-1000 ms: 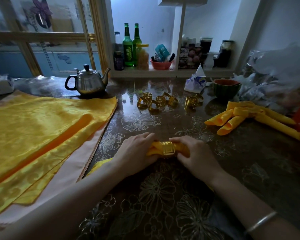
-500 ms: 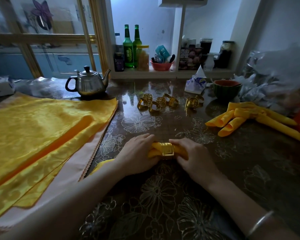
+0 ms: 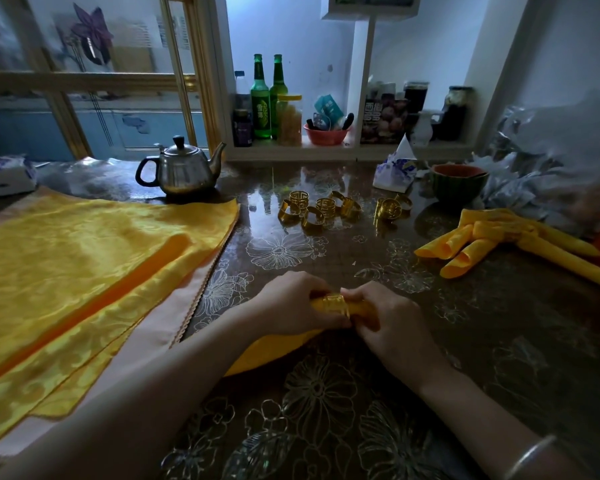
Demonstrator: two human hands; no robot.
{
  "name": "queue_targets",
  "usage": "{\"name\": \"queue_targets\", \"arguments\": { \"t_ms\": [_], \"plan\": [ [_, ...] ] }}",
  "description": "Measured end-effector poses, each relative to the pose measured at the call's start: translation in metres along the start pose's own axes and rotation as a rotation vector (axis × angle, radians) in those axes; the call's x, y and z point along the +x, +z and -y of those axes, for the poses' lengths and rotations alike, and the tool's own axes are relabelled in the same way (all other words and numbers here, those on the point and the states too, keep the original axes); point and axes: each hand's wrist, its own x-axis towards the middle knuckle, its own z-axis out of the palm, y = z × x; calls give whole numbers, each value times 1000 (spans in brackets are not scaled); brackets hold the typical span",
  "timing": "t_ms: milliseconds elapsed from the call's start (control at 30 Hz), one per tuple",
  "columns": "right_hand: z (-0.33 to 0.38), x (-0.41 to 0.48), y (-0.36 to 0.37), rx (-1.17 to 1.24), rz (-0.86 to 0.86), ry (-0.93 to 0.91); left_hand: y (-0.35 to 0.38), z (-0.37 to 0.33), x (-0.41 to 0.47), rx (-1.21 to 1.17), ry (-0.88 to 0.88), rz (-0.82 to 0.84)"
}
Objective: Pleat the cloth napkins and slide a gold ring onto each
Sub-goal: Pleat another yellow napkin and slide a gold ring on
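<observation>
Since 0.5 s ago the 2 hands have drawn closer about the gold ring (image 3: 335, 304), which sits on the pleated napkin (image 3: 267, 348) on the worktop (image 3: 499, 341). The left hand (image 3: 291, 303) and right hand (image 3: 392, 323) each close their grip on the cloth beside it. This looks like the ringing step. Next, centre the ring, then fan the ends.

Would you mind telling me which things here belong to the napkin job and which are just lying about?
Job: held napkin, gripped by left hand and right hand; ring on it; spare rings; flat napkins; rolled napkins.
Lying about: teapot; bowl; bottles; tissue pack.
</observation>
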Motion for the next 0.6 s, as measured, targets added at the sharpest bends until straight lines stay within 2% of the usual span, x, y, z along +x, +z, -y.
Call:
{"name": "queue_targets", "arguments": {
  "t_ms": [133,267,467,600],
  "plan": [
    [-9,0,-3,15,-22,71,-8,9,-5,-46,-19,79],
    [-8,-2,-2,4,-5,38,-3,11,-7,-24,-50,9],
    [-7,-3,0,-20,-44,-24,2,9,-12,-3,19,-88],
    [-8,-4,-3,-20,11,-25,4,8,-17,100,67,-162]
  ]
}}
